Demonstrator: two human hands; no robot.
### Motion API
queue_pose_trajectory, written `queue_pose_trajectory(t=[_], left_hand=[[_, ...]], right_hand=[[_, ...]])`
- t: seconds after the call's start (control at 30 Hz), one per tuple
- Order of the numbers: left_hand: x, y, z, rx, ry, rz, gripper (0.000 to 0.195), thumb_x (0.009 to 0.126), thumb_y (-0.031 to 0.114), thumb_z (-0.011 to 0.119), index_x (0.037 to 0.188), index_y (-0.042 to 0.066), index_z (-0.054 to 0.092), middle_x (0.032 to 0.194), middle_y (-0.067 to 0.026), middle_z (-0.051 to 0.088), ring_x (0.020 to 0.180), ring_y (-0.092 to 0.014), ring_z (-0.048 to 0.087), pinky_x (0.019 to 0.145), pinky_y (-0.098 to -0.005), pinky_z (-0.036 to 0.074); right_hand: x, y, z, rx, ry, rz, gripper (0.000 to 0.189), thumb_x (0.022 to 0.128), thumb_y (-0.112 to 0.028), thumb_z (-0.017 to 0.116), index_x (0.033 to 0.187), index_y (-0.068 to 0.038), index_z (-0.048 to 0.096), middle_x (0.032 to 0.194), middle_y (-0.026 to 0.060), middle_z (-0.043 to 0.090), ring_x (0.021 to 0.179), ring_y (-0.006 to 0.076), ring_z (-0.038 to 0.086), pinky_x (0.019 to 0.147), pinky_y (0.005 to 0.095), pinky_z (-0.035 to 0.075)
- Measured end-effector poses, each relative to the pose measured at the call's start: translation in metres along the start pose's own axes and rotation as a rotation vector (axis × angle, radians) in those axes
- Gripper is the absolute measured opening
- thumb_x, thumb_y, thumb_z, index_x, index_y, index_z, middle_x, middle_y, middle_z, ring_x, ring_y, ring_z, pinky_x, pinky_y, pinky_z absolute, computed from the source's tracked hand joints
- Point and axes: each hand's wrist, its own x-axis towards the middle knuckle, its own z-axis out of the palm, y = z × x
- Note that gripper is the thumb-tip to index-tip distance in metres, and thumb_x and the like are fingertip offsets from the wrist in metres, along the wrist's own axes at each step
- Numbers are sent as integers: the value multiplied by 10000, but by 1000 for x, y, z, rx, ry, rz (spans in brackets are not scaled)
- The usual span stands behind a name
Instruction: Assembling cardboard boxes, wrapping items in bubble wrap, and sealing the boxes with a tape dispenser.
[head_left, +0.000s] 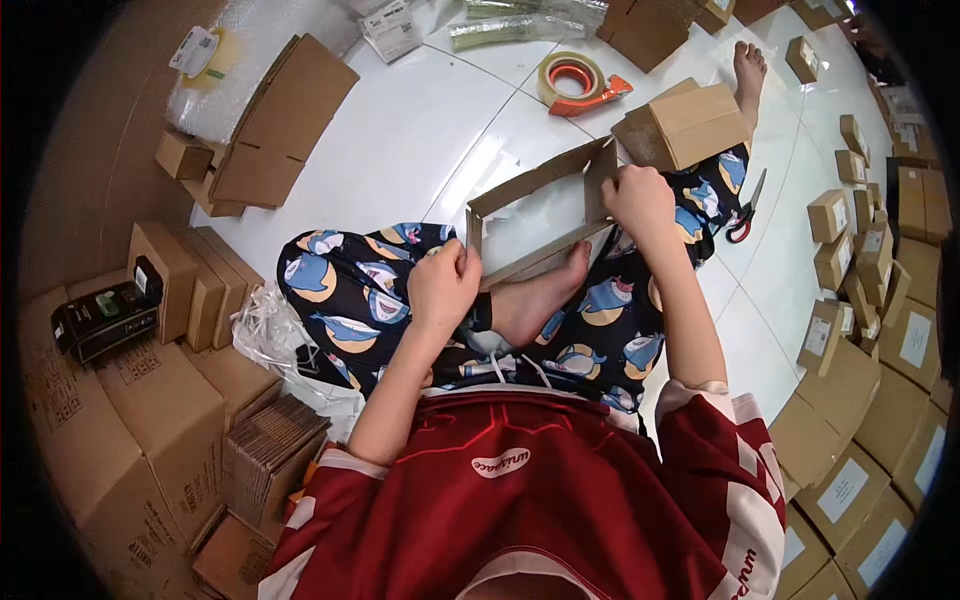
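Between my two hands is a cardboard box sleeve (544, 176), unfolded into a rectangular frame, and the floor shows through its middle. My left hand (446, 285) grips its left end near my knee. At the opposite end my right hand (641, 199) pinches the short wall with fingers curled over the edge. My bare foot (544, 296) rests just on the near side of the frame. Beyond it lies an orange tape dispenser (581, 86) carrying a roll of clear tape. A small closed carton (686, 124) sits by my right leg, close to the right hand.
Red-handled scissors (746, 214) lie right of my leg. Flattened cardboard (285, 124) leans at upper left beside bubble wrap (210, 97). Large cartons (142, 405) and a black package (109, 319) stand left. Many small labelled boxes (832, 217) line the right. Plastic-wrapped items (517, 26) lie ahead.
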Motion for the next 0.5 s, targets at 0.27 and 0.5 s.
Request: queue_pose_trajectory(t=[0.27, 0.5], left_hand=[[72, 12, -1, 433, 104, 227, 287, 738, 260, 533, 595, 19, 597, 608, -183, 575, 576, -346, 571, 524, -421, 451], [92, 5, -12, 450, -338, 326, 354, 742, 381, 600, 692, 33, 643, 642, -128, 607, 638, -297, 598, 584, -374, 470]], right_hand=[[-17, -39, 13, -191, -170, -176, 303, 730, -307, 547, 699, -24, 651, 664, 180, 609, 618, 334, 609, 582, 391, 507], [11, -38, 22, -33, -413, -257, 370, 711, -418, 590, 727, -51, 632, 706, 135, 620, 676, 309, 612, 600, 389, 486]])
